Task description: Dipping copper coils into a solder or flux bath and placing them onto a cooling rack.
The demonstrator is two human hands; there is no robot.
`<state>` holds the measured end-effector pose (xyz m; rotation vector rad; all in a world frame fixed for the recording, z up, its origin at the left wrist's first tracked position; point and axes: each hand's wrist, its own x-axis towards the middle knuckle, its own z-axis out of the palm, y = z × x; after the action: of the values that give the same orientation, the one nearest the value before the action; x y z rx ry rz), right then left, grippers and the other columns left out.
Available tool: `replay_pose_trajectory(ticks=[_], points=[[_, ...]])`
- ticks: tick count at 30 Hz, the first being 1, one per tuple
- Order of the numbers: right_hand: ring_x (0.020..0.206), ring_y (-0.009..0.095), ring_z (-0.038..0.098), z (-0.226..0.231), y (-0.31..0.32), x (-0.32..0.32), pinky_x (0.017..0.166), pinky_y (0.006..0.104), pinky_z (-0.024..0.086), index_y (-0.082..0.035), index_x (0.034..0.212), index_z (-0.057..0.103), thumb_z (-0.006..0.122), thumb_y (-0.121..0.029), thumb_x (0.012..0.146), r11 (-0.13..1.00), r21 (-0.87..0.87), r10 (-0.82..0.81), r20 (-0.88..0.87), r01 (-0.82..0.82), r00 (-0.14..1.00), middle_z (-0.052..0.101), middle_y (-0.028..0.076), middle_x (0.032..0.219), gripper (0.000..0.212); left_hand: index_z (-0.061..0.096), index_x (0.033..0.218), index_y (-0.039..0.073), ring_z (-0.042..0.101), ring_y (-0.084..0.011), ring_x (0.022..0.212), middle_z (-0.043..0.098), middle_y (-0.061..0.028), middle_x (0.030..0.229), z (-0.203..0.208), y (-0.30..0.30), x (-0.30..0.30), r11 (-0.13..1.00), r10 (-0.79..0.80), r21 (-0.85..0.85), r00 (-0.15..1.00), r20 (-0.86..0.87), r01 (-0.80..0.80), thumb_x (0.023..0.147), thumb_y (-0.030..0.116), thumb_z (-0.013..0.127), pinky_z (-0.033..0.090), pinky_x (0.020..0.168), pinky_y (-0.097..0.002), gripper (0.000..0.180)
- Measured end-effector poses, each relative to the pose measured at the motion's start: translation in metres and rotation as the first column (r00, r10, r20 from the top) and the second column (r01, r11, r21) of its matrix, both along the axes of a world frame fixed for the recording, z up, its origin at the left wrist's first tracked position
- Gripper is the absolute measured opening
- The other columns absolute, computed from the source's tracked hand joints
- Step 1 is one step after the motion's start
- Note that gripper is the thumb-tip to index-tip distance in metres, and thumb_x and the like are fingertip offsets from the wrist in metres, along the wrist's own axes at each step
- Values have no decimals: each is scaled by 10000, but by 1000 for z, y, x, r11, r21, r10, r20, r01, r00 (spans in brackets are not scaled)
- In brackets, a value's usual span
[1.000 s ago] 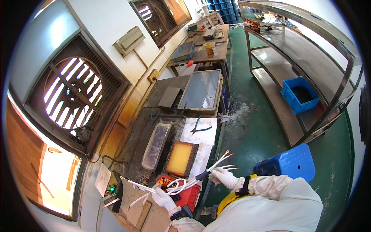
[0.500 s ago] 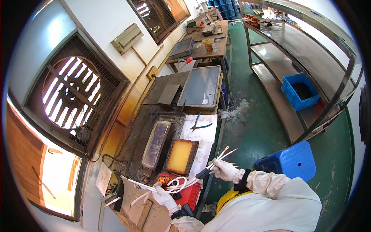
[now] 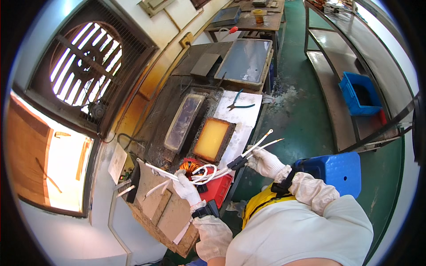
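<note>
Both hands wear white gloves and hold a bundle of white cables [image 3: 206,178] with bare, copper-coloured ends and a black sleeve [image 3: 238,163]. My left hand [image 3: 186,188] is closed round the cables on the left, beside a copper-wound coil [image 3: 190,167]; several loose ends stick out past it. My right hand [image 3: 266,163] pinches the cables just beyond the black sleeve, and two ends point up and away from it. Beneath the bundle is a red tray [image 3: 218,189], partly hidden by cables. Whether the coil is joined to the cables I cannot tell.
Past the hands on the bench are a yellow-filled square pan [image 3: 213,139], a long metal trough [image 3: 185,122], pliers [image 3: 242,105] on white paper and a large grey tray [image 3: 244,62]. A blue stool [image 3: 330,170] stands right, before a metal rack [image 3: 326,93] holding a blue crate [image 3: 360,95].
The view has tilted down, so the bench and rack sit higher. Both hands keep their hold on the cables; the ends by my right hand have turned slightly and look less spread.
</note>
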<state>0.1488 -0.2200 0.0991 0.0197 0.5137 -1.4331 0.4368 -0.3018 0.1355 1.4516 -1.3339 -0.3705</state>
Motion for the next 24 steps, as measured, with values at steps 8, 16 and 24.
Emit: replay_pose_trajectory(ticks=[8,16,24], points=[[846,217,619,4,0,5,745,368,540,-39,1159,552,382,-306,1009,988,-33,151,35,-150,988,622,98,994,351,653,902,-7,630,-314,810,662,-175,860,0,0,2,999,39,22,996,75,-41,871,168,472,482,774,-387,255],[690,195,584,22,-1,25,631,346,511,-62,997,573,438,-245,987,976,51,215,-87,-212,973,615,98,846,228,645,893,-9,621,-284,811,654,-159,842,5,5,-3,998,46,33,999,27,-47,877,167,475,476,776,-383,245],[552,92,402,38,-25,53,524,268,363,-113,963,599,461,-351,978,996,90,18,-269,7,963,523,-13,691,275,672,875,21,621,-300,796,660,-145,840,0,0,0,995,87,38,991,102,-91,883,218,451,474,759,-385,297]])
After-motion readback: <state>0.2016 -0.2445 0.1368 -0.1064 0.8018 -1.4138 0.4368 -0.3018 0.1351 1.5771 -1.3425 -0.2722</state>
